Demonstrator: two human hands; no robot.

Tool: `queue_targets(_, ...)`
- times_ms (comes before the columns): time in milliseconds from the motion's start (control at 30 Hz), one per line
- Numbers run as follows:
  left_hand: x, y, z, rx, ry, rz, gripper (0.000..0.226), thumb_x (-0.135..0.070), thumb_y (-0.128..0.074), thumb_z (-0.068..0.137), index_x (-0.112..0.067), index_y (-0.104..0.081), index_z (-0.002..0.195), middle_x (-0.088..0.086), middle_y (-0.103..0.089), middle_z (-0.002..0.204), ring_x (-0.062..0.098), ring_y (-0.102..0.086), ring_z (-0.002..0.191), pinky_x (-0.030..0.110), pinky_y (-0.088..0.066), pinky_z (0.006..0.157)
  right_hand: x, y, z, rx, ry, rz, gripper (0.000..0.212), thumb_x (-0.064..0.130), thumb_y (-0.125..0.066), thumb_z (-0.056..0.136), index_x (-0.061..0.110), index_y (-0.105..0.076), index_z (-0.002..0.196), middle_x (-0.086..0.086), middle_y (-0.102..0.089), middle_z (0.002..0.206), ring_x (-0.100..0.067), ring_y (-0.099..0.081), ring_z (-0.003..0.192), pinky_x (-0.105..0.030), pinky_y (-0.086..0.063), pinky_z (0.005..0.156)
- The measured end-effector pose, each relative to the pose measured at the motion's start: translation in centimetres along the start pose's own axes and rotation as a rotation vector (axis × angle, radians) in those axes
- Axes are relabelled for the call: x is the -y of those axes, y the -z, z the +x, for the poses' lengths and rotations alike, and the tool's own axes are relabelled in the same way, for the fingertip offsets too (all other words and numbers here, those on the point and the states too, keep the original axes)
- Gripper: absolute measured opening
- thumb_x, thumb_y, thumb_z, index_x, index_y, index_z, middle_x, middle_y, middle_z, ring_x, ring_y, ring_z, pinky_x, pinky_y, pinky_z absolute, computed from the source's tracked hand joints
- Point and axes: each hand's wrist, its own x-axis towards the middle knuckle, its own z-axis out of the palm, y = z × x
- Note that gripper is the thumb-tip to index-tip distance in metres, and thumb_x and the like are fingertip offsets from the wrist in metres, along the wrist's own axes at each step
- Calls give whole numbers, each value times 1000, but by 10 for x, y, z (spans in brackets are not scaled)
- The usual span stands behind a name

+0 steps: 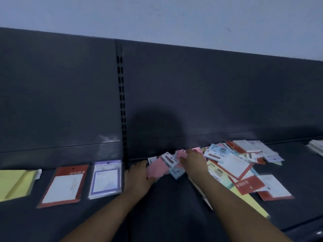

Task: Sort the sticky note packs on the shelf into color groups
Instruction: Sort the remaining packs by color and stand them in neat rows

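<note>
**Pink packs between two grips**

On the dark shelf, the left grip pinches the left edge of the pink sticky note packs. The right grip rests on the mixed pile, touching a pink pack. Blur hides whether its fingers are closed or apart.

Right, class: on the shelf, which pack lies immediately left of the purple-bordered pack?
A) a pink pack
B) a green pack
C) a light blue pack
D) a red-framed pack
D: the red-framed pack lies flat between the yellow pack and the purple-bordered pack.
</note>
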Motion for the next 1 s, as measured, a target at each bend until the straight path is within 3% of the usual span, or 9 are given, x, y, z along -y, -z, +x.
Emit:
queue_targets(133,-10,-1,4,54,90,135,55,-41,-66,77,-23,-48,126,1,-46,124,20,-40,118,32,-36,95,-1,-9,27,166,-62,23,43,30,-59,87,5,-45,119,-15,-54,120,-27,-55,107,-28,-40,78)
queue_targets(233,-18,-2,3,5,101,153,40,-36,-67,77,-20,-58,112,1,-48,116,21,-42,112,30,-37,90,-1,-13,41,172,-84,172,55,25,-69,79,3,-39,119,-19,-54,119,-31,-55,108,-28,-42,79)
queue_targets(367,-22,3,-7,-78,184,-173,12,-25,-60,87,-13,-61,90,4,-61,91,20,-57,87,27,-44,73,4,-15,41,148,-186,661,65,5,-71,74,-1,-34,127,-23,-54,120,-33,-54,109,-33,-45,85)
queue_targets(467,-19,14,-14,-141,351,-610,10,-16,-60,89,-12,-58,80,4,-62,76,19,-57,71,28,-46,67,20,-16,33,137,-201,891,62,6,-61,83,5,-30,136,-17,-55,118,-29,-55,100,-35,-47,84)
queue_targets(600,-6,40,-32,-279,562,-998,11,-11,-61,89,-10,-58,78,7,-63,66,14,-52,50,17,-40,43,58,-12,12,263,-103,1081,36,6,-57,86,11,-51,121,-5,-63,98,-20,-61,81,-29,-48,67)
queue_targets(700,11,67,-57,-322,589,-1108,5,-8,-62,87,-8,-58,86,9,-68,74,17,-59,53,22,-48,49,94,-11,-16,362,-18,1148,22,6,-57,85,15,-55,105,1,-63,86,-12,-59,69,-24,-45,53)
queue_targets(767,26,85,-79,-384,587,-1139,12,-1,-62,86,-7,-55,93,12,-69,86,19,-65,59,25,-53,52,120,-14,-38,428,99,1137,27,5,-60,85,18,-50,106,0,-65,85,-10,-60,66,-19,-44,49)
queue_targets(867,56,114,-117,-482,605,-1143,19,4,-60,85,-7,-50,96,15,-67,89,20,-64,56,25,-51,48,162,-25,-76,541,290,1127,41,-4,-62,83,16,-43,114,-5,-68,86,-9,-65,64,-16,-49,52)
queue_targets(1000,107,152,-176,-577,629,-1111,18,6,-57,86,-6,-46,94,21,-65,91,25,-61,57,28,-49,50,219,-46,-130,699,342,1175,29,-7,-58,85,16,-50,100,-11,-67,105,-18,-63,78,-23,-50,55)
